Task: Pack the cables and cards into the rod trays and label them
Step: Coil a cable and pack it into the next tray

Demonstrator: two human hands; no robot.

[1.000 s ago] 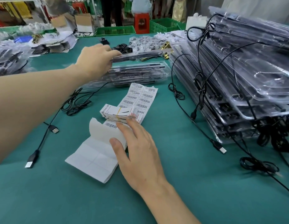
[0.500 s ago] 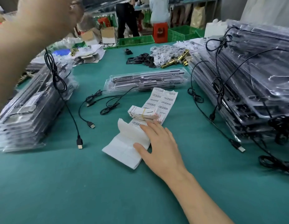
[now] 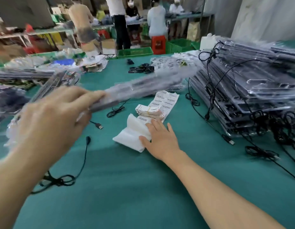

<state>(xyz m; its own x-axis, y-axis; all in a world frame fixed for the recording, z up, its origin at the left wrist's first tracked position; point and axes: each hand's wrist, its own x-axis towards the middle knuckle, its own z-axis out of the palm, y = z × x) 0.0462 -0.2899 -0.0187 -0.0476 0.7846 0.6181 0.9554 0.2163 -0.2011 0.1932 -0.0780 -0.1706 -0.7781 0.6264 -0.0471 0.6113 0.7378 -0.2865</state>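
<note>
Nearest on the green counter [image 3: 143, 187], a black USB cable [image 3: 84, 156] lies loose at the left, its loops bunched close to the edge and its plug end pointing away. Just past it the right hand [image 3: 161, 138] lies flat, fingers straight and a little spread, pressing on a sheet of white backing paper [image 3: 128, 136]. Touching that paper on the far side is a banded bundle of cards [image 3: 148, 111], lying on a barcode label sheet [image 3: 168, 100]. At the left, raised off the counter, the left hand [image 3: 49, 116] has its fingers curled round the near end of a clear rod tray [image 3: 143, 86]. The tray reaches out to the right above the labels, badly blurred, and I cannot tell whether anything is packed in it. It looks like thin moulded plastic: light, slick and springy. Held by one end it is likely to flex, and a hold on the flat rim nearer mid-length should steady it. The cable is limp and tangle-prone, best taken by its bunched part. Farther right, a tall stack of trays [image 3: 250, 96] draped with cables stands on the counter. Beyond it are green baskets [image 3: 135, 52] and people at work.
</note>
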